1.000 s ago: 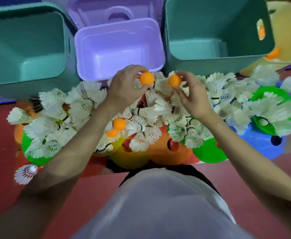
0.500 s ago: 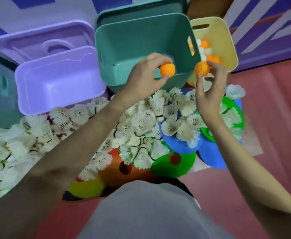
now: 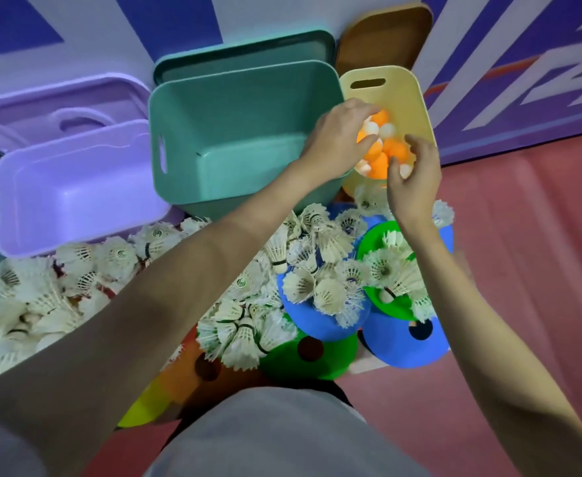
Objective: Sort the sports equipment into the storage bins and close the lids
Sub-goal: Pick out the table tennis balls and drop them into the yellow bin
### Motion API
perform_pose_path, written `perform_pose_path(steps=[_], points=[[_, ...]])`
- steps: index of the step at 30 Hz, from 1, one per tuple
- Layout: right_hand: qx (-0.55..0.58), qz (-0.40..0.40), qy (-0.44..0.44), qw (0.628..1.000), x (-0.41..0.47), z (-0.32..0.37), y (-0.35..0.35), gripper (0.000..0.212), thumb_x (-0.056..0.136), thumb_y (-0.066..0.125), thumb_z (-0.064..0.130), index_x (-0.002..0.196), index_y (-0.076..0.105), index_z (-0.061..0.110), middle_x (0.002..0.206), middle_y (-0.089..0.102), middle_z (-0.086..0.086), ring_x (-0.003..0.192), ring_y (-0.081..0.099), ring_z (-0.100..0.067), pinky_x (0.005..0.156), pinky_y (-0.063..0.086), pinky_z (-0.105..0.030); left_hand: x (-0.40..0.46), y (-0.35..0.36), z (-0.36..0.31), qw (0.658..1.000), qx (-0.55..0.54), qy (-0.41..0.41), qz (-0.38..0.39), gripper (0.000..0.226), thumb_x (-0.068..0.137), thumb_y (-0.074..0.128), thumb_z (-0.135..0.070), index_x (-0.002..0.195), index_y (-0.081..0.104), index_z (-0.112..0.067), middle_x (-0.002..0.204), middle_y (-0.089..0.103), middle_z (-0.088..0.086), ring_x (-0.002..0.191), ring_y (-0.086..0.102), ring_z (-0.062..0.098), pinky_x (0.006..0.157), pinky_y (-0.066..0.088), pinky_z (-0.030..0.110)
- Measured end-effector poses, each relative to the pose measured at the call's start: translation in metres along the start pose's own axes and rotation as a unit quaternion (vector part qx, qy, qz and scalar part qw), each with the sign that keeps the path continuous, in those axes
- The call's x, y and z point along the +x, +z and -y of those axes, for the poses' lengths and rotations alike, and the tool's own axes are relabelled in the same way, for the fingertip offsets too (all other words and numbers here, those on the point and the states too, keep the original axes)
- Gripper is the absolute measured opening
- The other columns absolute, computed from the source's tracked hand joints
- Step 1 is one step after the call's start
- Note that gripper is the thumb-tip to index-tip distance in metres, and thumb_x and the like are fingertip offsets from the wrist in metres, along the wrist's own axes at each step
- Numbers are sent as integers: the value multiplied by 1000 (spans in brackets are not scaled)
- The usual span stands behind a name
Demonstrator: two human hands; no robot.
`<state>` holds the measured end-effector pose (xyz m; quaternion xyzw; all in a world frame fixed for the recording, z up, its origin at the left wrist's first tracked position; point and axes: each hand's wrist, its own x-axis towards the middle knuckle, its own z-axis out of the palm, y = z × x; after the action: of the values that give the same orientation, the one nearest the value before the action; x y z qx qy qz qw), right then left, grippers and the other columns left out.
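The pale yellow plastic storage bin (image 3: 410, 98) holds a heap of orange and white table-tennis balls (image 3: 381, 151). The left hand (image 3: 338, 139) hangs over that bin's left rim, fingers loosely curled above the heap; whether it holds a ball cannot be told. The right hand (image 3: 415, 180) hovers over the bin's near rim, fingers relaxed and spread, holding nothing visible. Left of the yellow bin stands a teal plastic bin (image 3: 234, 132), then a lilac plastic bin (image 3: 72, 187). In front of the yellow bin, white feather shuttlecocks (image 3: 317, 270) lie heaped over flat blue and green marker discs (image 3: 403, 346).
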<state>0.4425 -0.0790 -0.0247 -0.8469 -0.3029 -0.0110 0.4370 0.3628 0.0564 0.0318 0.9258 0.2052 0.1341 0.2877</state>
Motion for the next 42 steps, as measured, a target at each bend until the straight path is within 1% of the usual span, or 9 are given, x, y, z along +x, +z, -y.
perform_pose_path(steps=[3, 7, 10, 16, 20, 27, 33, 37, 42], points=[[-14, 38, -38, 998, -28, 11, 3, 37, 89, 52, 13, 124, 54, -1, 119, 56, -18, 112, 52, -32, 95, 36, -30, -27, -10, 11, 999, -16, 3, -36, 34, 88, 61, -19, 121, 62, -11, 123, 60, 6, 113, 56, 23, 97, 43, 34], [-1, 105, -89, 990, -71, 38, 9, 39, 88, 53, 7, 127, 52, 2, 115, 55, -16, 109, 49, -26, 95, 35, -25, -80, -29, 30, 997, -27, -10, -75, 30, 86, 60, -17, 114, 65, -10, 114, 64, 5, 104, 60, 21, 92, 46, 33], [4, 156, -136, 978, -102, 61, 17, 36, 90, 51, 9, 124, 52, -1, 115, 54, -17, 108, 49, -27, 96, 39, -34, -126, -44, 43, 994, -38, -37, -96, 28, 85, 59, -16, 112, 66, -9, 109, 65, 6, 100, 60, 21, 92, 47, 33], [7, 255, -192, 948, -161, 108, 48, 37, 91, 53, 8, 127, 50, -1, 121, 52, -16, 113, 50, -28, 99, 37, -31, -242, -72, 80, 981, -57, -130, -130, 26, 90, 61, -11, 115, 65, -9, 110, 66, 5, 99, 57, 8, 91, 46, 20], [-3, 319, -215, 923, -209, 139, 74, 38, 92, 53, 10, 128, 48, -1, 121, 51, -16, 110, 52, -30, 95, 40, -32, -320, -89, 106, 970, -61, -195, -133, 22, 93, 58, -14, 113, 65, -15, 109, 63, -3, 98, 60, 13, 88, 49, 33], [4, 400, -282, 872, -278, 215, 121, 42, 90, 47, 16, 128, 49, -1, 123, 52, -17, 111, 52, -31, 93, 42, -32, -431, -141, 158, 952, -18, -247, -179, 23, 90, 61, -11, 113, 65, -11, 109, 65, 6, 97, 61, 20, 84, 50, 35], [-63, 444, -331, 831, -320, 251, 168, 47, 83, 61, 19, 125, 53, -2, 113, 58, -19, 103, 55, -38, 88, 45, -44, -481, -159, 195, 956, 112, -238, -129, 27, 82, 64, -16, 108, 66, -8, 105, 67, 9, 101, 61, 32, 91, 40, 41], [-123, 426, -339, 830, -337, 263, 188, 50, 84, 66, 30, 125, 55, 4, 117, 58, -15, 107, 52, -36, 90, 40, -44, -487, -156, 209, 950, 206, -213, -96, 28, 76, 73, -25, 100, 68, -12, 106, 65, 5, 112, 53, 30, 100, 25, 39], [-207, 402, -364, 814, -342, 269, 205, 41, 83, 66, 29, 116, 57, 6, 112, 57, -13, 106, 48, -34, 87, 36, -41, -481, -153, 215, 937, 241, -251, -20, 36, 83, 68, -37, 111, 65, -14, 118, 58, 5, 124, 41, 26, 113, 16, 47]])
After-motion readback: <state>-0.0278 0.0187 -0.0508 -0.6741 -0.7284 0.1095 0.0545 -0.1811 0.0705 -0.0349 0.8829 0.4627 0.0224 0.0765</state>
